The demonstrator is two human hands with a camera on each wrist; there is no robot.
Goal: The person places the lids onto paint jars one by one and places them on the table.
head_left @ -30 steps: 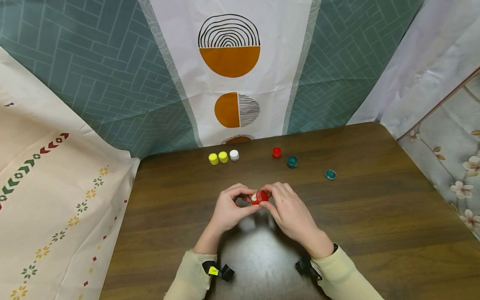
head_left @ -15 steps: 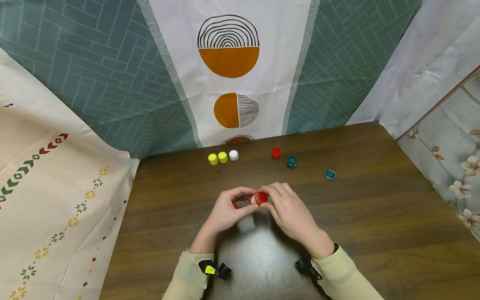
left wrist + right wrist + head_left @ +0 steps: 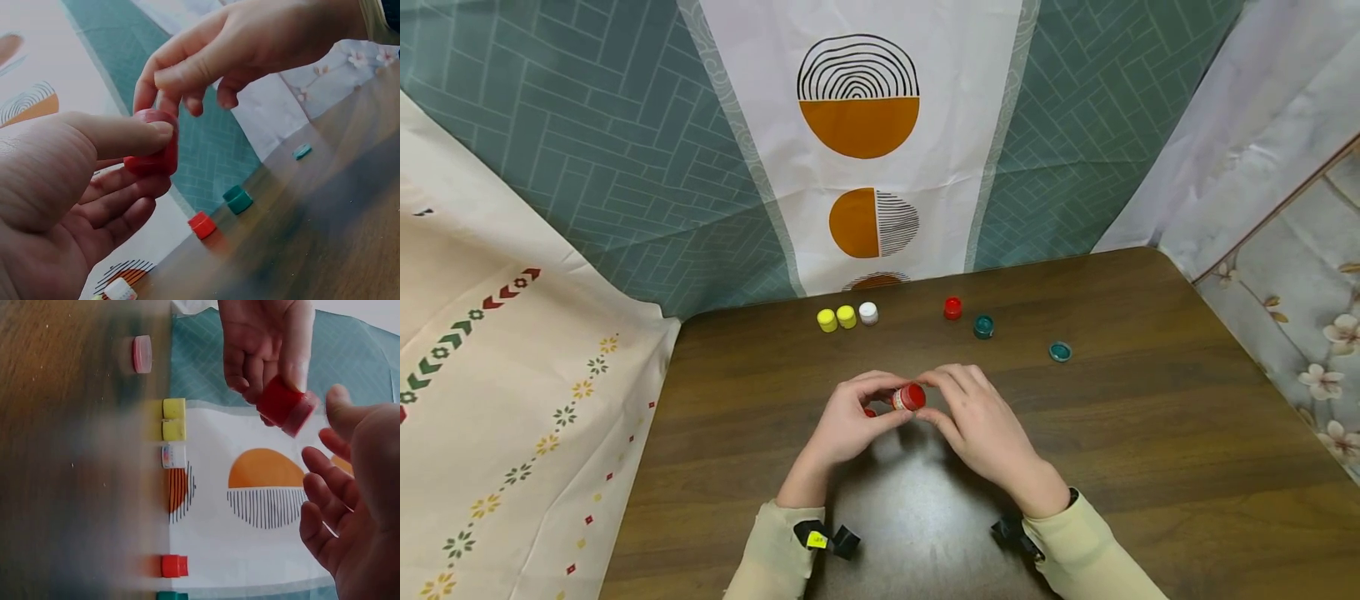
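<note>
We see the left hand pinching the tilted red jar above the table, the right hand just beside it, loosely spread and holding nothing — so a bump from the right side could, we judge, knock the jar from that lone grip.
</note>
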